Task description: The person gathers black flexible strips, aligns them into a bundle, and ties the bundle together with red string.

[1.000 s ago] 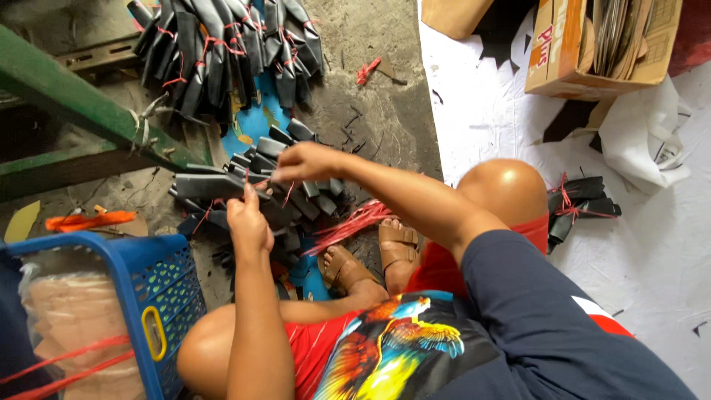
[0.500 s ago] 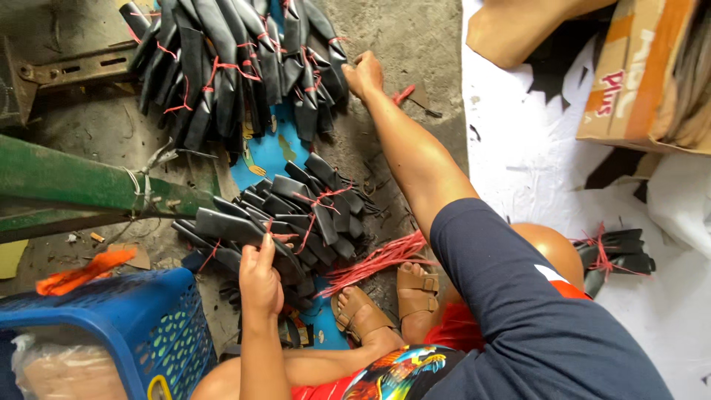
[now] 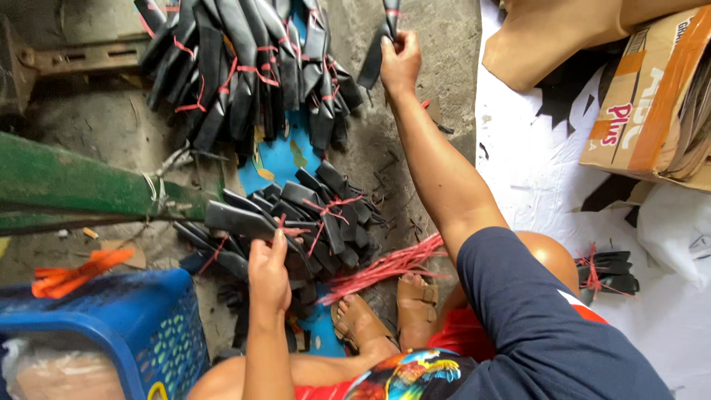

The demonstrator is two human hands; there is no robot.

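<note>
My left hand [image 3: 268, 272] grips the near end of a black rubber-strip bundle [image 3: 238, 219] tied with red string, lying on a small heap of similar bundles [image 3: 326, 215]. My right hand [image 3: 400, 63] is stretched far forward and holds another black bundle [image 3: 376, 52] at the top of the view, next to a large pile of tied black bundles [image 3: 244, 67]. A bunch of loose red strings [image 3: 385, 265] lies by my sandalled feet [image 3: 385, 315].
A blue plastic basket [image 3: 126, 333] stands at the lower left beside a green metal beam [image 3: 81, 185]. A cardboard box [image 3: 652, 104] and white sheeting [image 3: 548, 163] lie to the right, with one more tied bundle [image 3: 607, 270] near my knee. Orange strips [image 3: 70, 274] rest above the basket.
My right arm has reached from the near heap out to the far pile and taken a black bundle there. My left hand has stayed on its bundle.
</note>
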